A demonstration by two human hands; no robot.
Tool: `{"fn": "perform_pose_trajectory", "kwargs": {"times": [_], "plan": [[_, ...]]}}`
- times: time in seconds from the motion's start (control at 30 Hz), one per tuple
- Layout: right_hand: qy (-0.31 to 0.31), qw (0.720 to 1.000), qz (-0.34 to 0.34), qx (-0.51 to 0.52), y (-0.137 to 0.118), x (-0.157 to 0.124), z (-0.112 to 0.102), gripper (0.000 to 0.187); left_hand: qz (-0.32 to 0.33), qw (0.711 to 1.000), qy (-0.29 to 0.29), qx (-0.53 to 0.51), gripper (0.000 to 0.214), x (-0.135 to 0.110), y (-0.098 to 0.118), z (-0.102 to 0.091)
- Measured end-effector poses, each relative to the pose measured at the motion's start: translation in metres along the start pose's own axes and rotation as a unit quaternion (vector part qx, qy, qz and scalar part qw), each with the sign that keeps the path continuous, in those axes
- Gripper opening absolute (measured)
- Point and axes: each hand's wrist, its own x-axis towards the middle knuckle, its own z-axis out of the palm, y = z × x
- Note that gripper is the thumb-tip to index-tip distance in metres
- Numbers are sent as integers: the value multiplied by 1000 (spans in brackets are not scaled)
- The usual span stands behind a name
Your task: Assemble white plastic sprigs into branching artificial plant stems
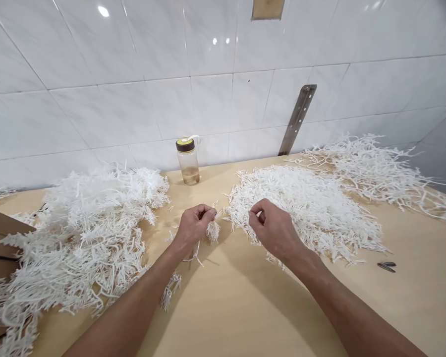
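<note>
Closest are the bare left arm (134, 297) and the bare right arm (338, 297), reaching in over the pale wooden tabletop (245, 312). The left hand (195, 224) pinches a small white tuft of thin, branching strings (213, 231), which hangs under its fingertips. The right hand (271, 223) has its thumb and finger pressed together. I can't tell if a thin string is between them. It is over the left side of a wide, flat heap of short white strings (312, 198). Beside the left arm is a big, puffy white string heap (96, 228). A clear bottle with a black and yellow lid (189, 163) stands past the left hand, near the far edge, where the tabletop meets a white tiled wall (208, 109). Longer white strings (379, 171) fill the far right part. Small dark metal snips (387, 267) lie right of the flat heap. Plain wood shows between the arms, down toward the near edge.
</note>
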Motion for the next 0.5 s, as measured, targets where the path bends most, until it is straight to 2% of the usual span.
{"fn": "perform_pose_trajectory", "kwargs": {"times": [0.17,0.27,0.33,0.5], "plan": [[81,993,-21,-80,16,9,-10,5,-27,999,-19,-36,30,-3,5,3],[105,990,-64,-69,12,8,-10,8,-37,998,-26,-48,31,-5,8,4],[90,991,-101,-15,3,4,-7,10,-43,997,-32,-52,31,-6,10,6],[-10,980,-179,85,-19,-10,10,14,-55,994,-54,-76,35,-11,16,13]]}}
